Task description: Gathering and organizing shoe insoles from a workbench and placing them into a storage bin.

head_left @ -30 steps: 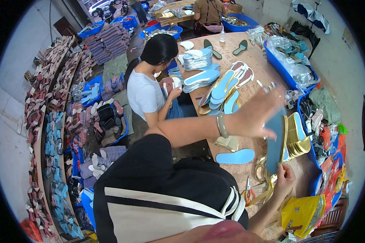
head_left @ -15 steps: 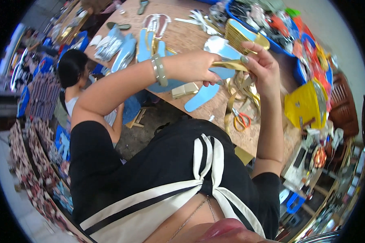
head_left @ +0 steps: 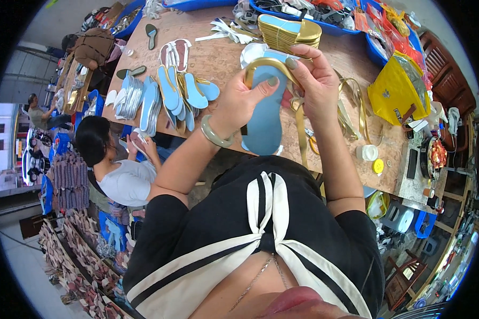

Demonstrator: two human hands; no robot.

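Note:
Above the near table edge, both hands hold a light-blue insole (head_left: 266,125) with its face toward me. A gold strip (head_left: 269,61) curves around its far end. My left hand (head_left: 245,98) grips the insole's left side, thumb pressed on the blue face. At the upper right edge, my right hand (head_left: 315,80) pinches the strip against the insole between thumb and fingers. The strip's loose tail (head_left: 301,135) dangles below that hand. Beyond my hands stands a stack of gold-edged blue insoles (head_left: 290,36). Scissors (head_left: 312,142) lie mostly hidden behind my right forearm.
More blue insoles (head_left: 194,97) and silver-edged ones (head_left: 130,101) lie at the left. Gold strips (head_left: 351,109), a white jar (head_left: 367,152) and a yellow bag (head_left: 399,90) are at the right. Blue bins (head_left: 303,18) line the back. A co-worker (head_left: 125,170) sits at left.
The insole is now held upright between my hands, with gold strip around its end; before, my hands held a strip stretched between them. My left arm has drawn in, and the whole view has shifted.

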